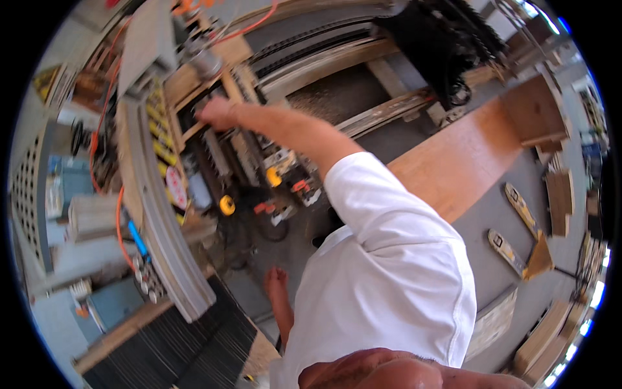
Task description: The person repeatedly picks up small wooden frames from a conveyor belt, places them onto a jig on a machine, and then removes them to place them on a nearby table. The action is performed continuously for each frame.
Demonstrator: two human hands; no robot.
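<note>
My right arm stretches far forward across a wood-topped machine. My right hand (218,114) is low over a dark opening in the machine's wooden frame (191,131), its fingers bent and closed. Whatever is under the fingers is hidden. Just beyond it stands a grey metal cylinder (206,64), like a motor housing. Nearer to me are dark metal rails (217,155) and two yellow round knobs, one (227,205) closer than the other (273,177). My left hand (276,280) hangs low at my left side, loosely closed, with nothing visible in it.
A long grey metal rail (162,240) with a yellow-and-black striped strip (162,139) borders the machine's left. An orange hose (94,146) runs beyond it. On my right are a smooth wooden panel (457,162) and a yellow pallet jack (539,256). Dark ribbed sheet (175,340) lies lower left.
</note>
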